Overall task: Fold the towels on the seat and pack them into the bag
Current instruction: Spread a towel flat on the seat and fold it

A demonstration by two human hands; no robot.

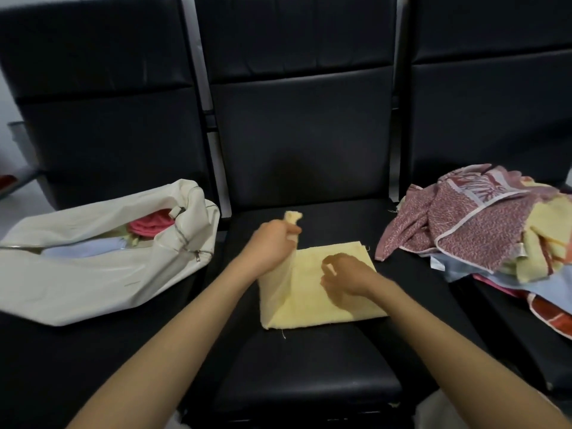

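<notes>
My left hand [272,243] gripped a raised corner of the towel [312,301], lying mid-seat [309,366]. On it, my right hand [349,275] had curled fingers; too blurred to tell any grip. The bag [93,283] lay past the seat's left edge, the pile [470,224] past its right.

A row of three black padded seats fills the frame, their upholstery smooth and faintly glossy. The middle seat [309,366] sits at lower centre, with its tall backrest [300,134] rising to the top edge. A horizontal seam crosses each backrest. The left seat [46,373] and the right seat [495,323] stand just beside it, parted by narrow gaps. Through the left gap shows a grey metal frame bar [213,150]. A pale wall [4,100] shows at the far left edge. Soft, even light leaves dull highlights on the upper backrests.
</notes>
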